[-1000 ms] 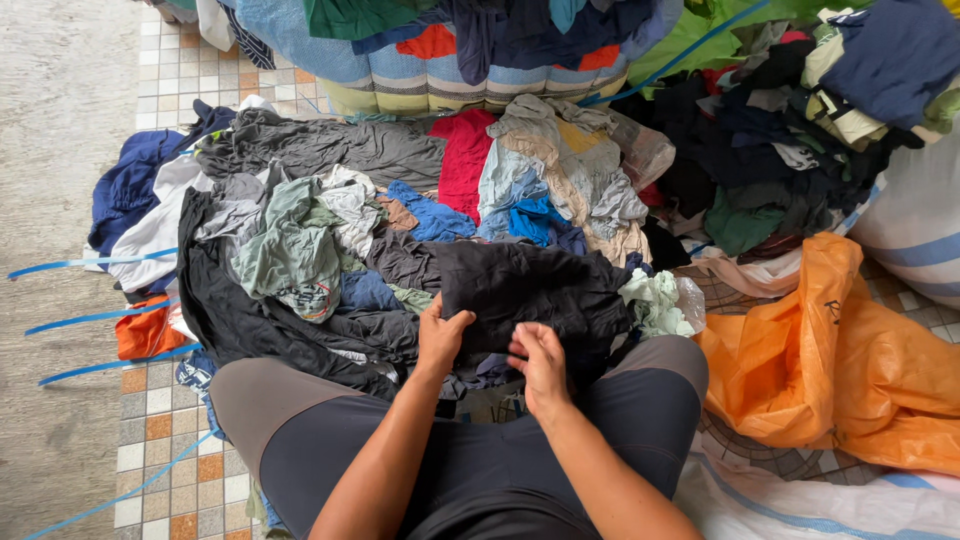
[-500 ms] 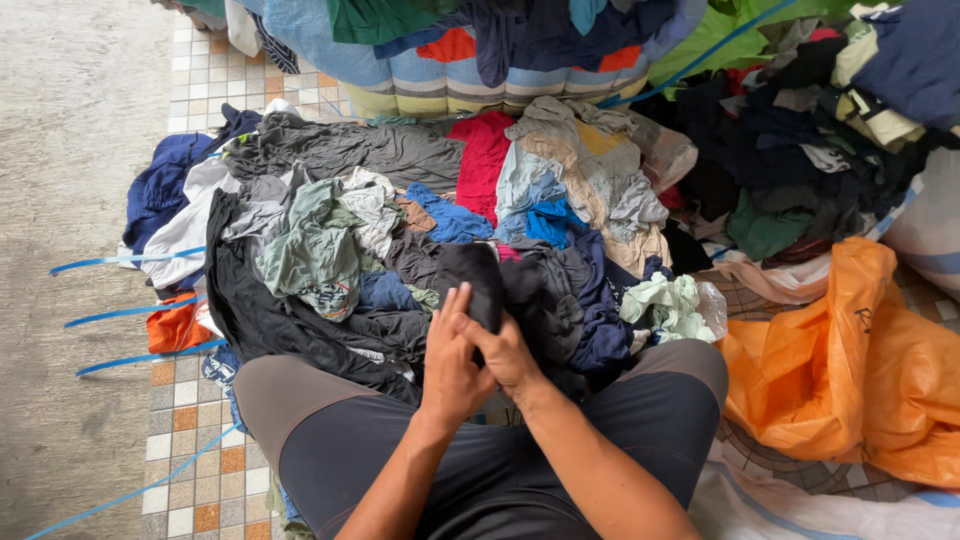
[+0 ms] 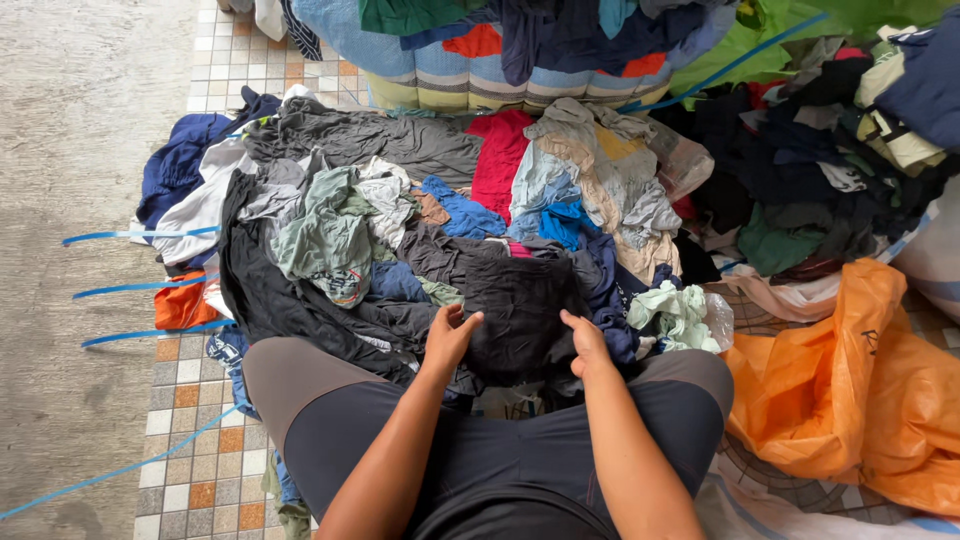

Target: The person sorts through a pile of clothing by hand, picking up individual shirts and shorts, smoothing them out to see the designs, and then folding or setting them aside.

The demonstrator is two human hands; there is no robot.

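Blue plastic strapping bands (image 3: 140, 236) lying across tiled floor (image 3: 180, 420) at far left. Heap of mixed crumpled clothes (image 3: 340, 240) spreading beyond knees. Left hand (image 3: 449, 338) pinching left edge of dark charcoal soft fabric garment (image 3: 520, 310), fingers curling closed on cloth. Garment hanging spread between both hands, just above lap, touching pile. Right hand (image 3: 587, 345) gripping right edge, closed on cloth. Judging: light, limp, non-slippery, not fragile; best taking by edges or seams. Orange plastic sack (image 3: 860, 390) lying at right.

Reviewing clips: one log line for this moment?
left hand: grips black garment | right hand: grips same | spread between | orange bag right
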